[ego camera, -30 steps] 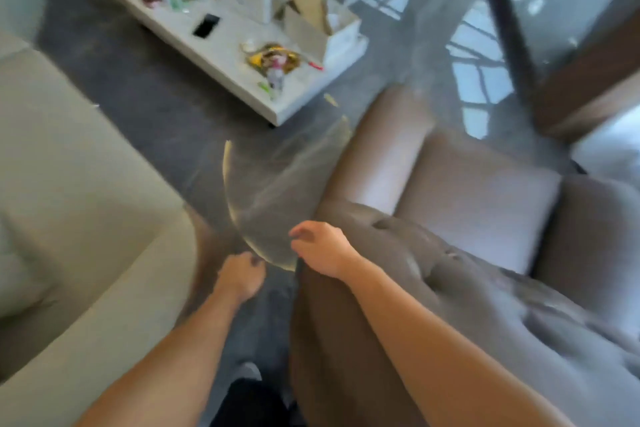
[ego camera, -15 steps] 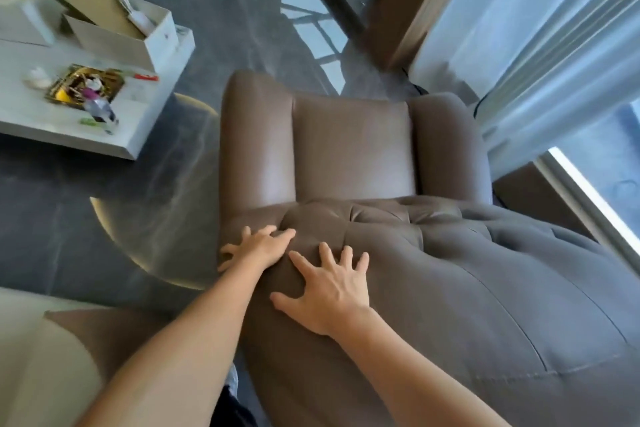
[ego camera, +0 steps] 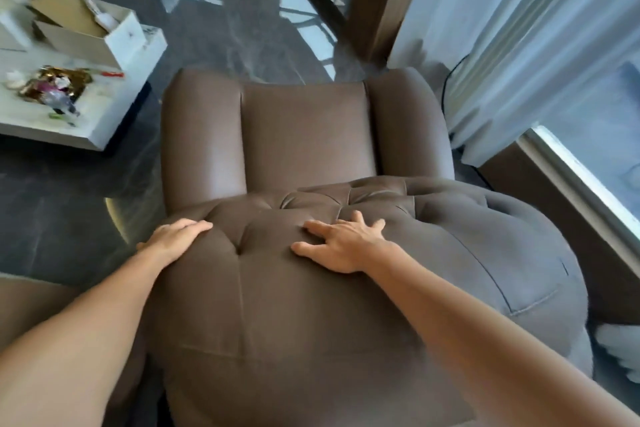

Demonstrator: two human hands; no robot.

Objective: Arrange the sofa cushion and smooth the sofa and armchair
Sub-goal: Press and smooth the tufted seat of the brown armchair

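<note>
A brown leather armchair (ego camera: 304,135) fills the middle of the view, seen from behind its tufted backrest (ego camera: 277,288). My left hand (ego camera: 175,237) lies flat over the backrest's upper left corner, fingers together. My right hand (ego camera: 341,246) presses flat on the backrest top, near the middle, fingers spread. Neither hand holds anything. The seat and both padded arms lie beyond the backrest. The sofa shows only as a brown patch (ego camera: 31,302) at the lower left edge.
A white coffee table (ego camera: 104,121) with open boxes and small clutter stands to the left of the armchair. The floor is dark and glossy. White curtains (ego camera: 519,45) and a window sill (ego camera: 581,184) run along the right side.
The view has swung from the sofa to the armchair. Both hands came onto the backrest top, then moved apart, the left to the corner and the right toward the middle.
</note>
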